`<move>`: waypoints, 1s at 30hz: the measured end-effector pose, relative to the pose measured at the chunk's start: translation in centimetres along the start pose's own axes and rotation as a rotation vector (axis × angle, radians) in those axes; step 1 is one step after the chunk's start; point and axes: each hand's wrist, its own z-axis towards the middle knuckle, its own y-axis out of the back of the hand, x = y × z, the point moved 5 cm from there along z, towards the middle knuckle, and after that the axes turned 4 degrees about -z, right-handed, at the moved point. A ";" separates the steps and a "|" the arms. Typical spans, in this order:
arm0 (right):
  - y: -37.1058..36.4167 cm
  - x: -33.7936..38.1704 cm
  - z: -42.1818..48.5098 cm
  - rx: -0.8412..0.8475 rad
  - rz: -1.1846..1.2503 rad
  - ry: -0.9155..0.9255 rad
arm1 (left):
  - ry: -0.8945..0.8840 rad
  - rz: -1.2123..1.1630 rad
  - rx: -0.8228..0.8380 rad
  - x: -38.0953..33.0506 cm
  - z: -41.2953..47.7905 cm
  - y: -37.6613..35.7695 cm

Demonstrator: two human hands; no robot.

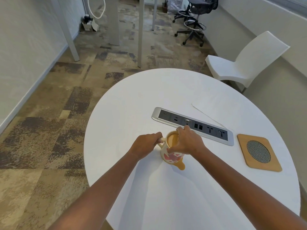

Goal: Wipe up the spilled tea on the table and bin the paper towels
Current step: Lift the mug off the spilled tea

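Note:
A cream mug [171, 157] with pink hearts stands upright on the round white table [166, 93], holding milky tea. My left hand [146, 144] is closed around the mug's handle on its left side. My right hand [187, 141] wraps over the mug's rim and right side. A small puddle of spilled tea [181, 166] lies on the table against the mug's base, toward me and to the right. No paper towel or bin is in view.
A grey power and data socket strip [192, 126] is set into the table just behind the mug. A wooden coaster [258, 152] with a mesh centre lies at the right. A white chair [245, 63] stands beyond the table; an office chair [194, 15] is farther back.

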 end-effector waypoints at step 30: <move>2.8 10.3 7.0 -0.075 -0.022 0.163 | 0.211 0.106 -0.209 9.1 0.1 6.5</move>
